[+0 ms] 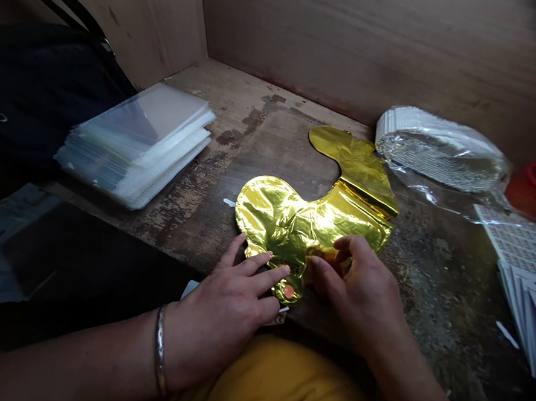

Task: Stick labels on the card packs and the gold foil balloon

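A shiny gold foil balloon [321, 219], flat and curved in outline, lies on the worn wooden table in front of me. Its far part bends at a crease across the middle. My left hand [244, 290] rests on the near left edge with fingers spread. Close to those fingertips, a small tab of the balloon carries a round orange dot [288, 292]. My right hand [358, 278] is closed in a pinch at the near edge, on a crumpled, dull-gold piece of the foil. How that piece joins the balloon is hidden by the fingers.
A stack of clear plastic sleeves [140, 138] stands at the left, beside a dark bag [43, 90]. White straws [439, 147] in a clear bag lie at the back right. Near them are a red container [534, 189] and printed sheets [519, 246]. Wooden panels [372, 43] enclose the back.
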The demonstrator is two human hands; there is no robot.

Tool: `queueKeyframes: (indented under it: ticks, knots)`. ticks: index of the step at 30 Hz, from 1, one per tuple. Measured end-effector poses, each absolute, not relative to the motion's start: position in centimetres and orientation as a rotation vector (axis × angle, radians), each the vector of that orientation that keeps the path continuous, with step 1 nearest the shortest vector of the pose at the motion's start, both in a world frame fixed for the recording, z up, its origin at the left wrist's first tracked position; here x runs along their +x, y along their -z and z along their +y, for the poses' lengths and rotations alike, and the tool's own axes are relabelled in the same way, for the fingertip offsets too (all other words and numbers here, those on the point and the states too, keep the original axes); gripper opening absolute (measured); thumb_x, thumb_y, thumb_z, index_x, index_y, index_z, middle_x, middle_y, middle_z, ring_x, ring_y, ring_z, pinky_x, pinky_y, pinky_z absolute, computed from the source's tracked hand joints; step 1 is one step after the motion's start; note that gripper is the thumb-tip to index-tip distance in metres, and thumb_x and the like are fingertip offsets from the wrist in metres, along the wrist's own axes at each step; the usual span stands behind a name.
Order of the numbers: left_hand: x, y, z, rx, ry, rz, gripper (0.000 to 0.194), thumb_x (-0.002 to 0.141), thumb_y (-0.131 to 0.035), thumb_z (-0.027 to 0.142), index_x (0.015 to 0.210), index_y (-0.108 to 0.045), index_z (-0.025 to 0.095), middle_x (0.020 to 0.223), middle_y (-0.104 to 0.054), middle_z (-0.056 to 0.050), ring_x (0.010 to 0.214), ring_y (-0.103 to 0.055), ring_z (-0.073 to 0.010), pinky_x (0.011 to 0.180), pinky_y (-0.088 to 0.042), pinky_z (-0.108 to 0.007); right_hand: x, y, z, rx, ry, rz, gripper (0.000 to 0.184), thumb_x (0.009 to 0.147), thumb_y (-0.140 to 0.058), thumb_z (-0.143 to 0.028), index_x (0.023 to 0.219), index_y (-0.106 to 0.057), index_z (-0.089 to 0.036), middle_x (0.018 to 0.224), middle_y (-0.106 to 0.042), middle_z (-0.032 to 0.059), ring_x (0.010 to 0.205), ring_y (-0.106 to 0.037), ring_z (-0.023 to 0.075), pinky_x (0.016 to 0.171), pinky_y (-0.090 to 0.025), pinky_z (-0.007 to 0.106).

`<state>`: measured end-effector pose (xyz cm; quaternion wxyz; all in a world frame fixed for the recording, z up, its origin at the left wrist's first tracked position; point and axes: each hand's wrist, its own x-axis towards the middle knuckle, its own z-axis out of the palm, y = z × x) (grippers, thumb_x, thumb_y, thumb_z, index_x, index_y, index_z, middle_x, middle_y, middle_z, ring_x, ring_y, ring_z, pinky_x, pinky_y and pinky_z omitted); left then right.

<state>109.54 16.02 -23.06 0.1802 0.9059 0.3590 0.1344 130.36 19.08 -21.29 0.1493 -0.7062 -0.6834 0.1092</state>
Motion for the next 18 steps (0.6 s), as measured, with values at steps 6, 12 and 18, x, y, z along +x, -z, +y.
queueKeyframes:
  ticks: [6,12,18]
  knots:
    - [109.5,22.3,16.3,2.499,-0.332,1.041,0.013,0.091,-0.055,0.031,0.086,-0.064,0.023,0.145,-0.043,-0.011,0.132,-0.038,-0.0308,0.108,-0.016,-0.062,130.2,23.2,18.7,-1.779,-0.405,-2.059,0.016,0.087,-0.057,-0.036,0.094,-0.059,-0.022,0.09,-0.063,0.0045,0.074,-0.061,0.02,0.063,-0.047,0.032]
    - [108.2,20.5,15.0,2.414,-0.303,1.056,0.022,0.095,-0.047,0.03,0.082,-0.062,0.021,0.151,-0.034,-0.008,0.138,-0.028,-0.0301,0.111,-0.015,-0.059,131.6,22.1,18.2,-1.422,-0.424,-2.202,0.017,0.088,-0.055,-0.02,0.104,-0.061,-0.019,0.105,-0.065,0.0075,0.093,-0.059,0.0207,0.079,-0.051,0.034]
    - [107.6,19.4,14.5,2.359,-0.373,1.061,0.015,0.091,-0.052,0.028,0.081,-0.06,0.021,0.127,-0.052,-0.004,0.12,-0.043,-0.0245,0.104,-0.033,-0.046,131.6,21.9,16.7,-0.948,-0.324,-2.554,0.027,0.089,-0.055,-0.012,0.116,-0.061,-0.015,0.116,-0.067,0.0094,0.094,-0.059,0.0217,0.082,-0.053,0.036]
